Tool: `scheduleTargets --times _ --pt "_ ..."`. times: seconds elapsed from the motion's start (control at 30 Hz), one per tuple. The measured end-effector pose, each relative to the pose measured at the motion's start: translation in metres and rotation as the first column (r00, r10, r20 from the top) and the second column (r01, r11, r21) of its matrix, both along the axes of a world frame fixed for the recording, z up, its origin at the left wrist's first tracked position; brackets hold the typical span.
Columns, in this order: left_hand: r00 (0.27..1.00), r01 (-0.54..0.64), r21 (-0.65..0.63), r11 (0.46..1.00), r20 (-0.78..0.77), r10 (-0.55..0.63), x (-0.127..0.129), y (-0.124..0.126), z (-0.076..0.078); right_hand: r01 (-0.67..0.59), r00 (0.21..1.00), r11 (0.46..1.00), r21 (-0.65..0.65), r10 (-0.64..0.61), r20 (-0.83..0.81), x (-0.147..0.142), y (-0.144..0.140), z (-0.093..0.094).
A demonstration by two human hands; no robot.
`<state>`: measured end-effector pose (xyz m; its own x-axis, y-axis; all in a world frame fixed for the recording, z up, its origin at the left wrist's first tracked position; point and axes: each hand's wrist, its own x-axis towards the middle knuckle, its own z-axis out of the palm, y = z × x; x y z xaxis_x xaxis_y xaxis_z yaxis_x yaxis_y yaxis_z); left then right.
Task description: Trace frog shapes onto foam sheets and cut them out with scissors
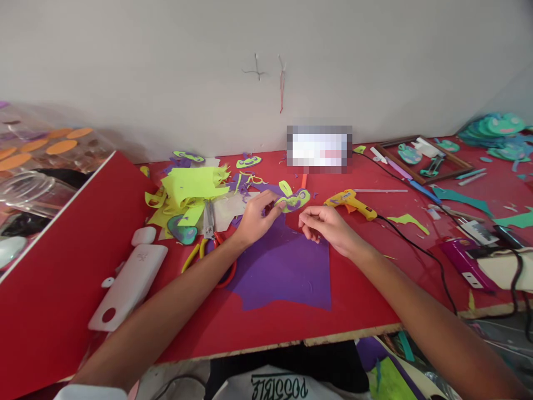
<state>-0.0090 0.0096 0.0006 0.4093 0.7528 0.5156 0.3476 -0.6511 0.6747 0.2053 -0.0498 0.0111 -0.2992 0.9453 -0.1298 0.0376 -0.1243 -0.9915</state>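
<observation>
My left hand [260, 218] pinches a small lime-green and purple foam cutout [293, 201] by its left end. The piece has curled purple lines on it and a lime loop rising from its top. Just right of the cutout, my right hand [322, 225] has its fingers curled in, apart from the piece; whether anything small sits in them is hidden. Beneath both hands lies a purple foam sheet [287, 272] with a jagged edge. A yellow glue gun [352, 204] rests on its side beyond my right hand. Scissors [209, 225] with red handles lie partly under my left forearm.
Lime foam scraps [194, 186] pile up at left, near a white power bank [129, 286]. A red panel [62, 261] borders the left side. The glue gun's black cord [420, 253] runs right toward a magenta power strip [466, 264]. A wooden frame [453, 172] and teal cutouts [491, 136] lie far right.
</observation>
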Motion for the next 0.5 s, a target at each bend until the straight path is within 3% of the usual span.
scheduleTargets --times 0.17,0.23,0.33,0.4,0.5 --pt "0.988 -0.148 -0.040 0.988 0.023 0.149 -0.001 0.007 -0.004 -0.059 0.998 0.991 0.122 0.054 0.041 0.006 -0.002 0.007" --pt "0.977 -0.200 -0.077 0.977 0.054 0.204 -0.003 0.010 -0.005 -0.058 0.993 0.969 0.240 0.030 0.116 0.007 -0.002 0.008" --pt "0.961 -0.258 -0.114 0.959 0.073 0.267 -0.005 0.014 -0.005 0.003 0.973 0.854 0.520 -0.123 0.197 0.008 -0.002 0.007" --pt "0.959 -0.267 -0.117 0.957 0.069 0.276 -0.005 0.015 -0.006 0.029 0.959 0.768 0.640 -0.201 0.198 0.008 -0.003 0.008" --pt "0.969 -0.235 -0.095 0.967 0.051 0.240 -0.004 0.015 -0.007 -0.007 0.963 0.742 0.670 -0.176 0.204 0.009 -0.005 0.013"
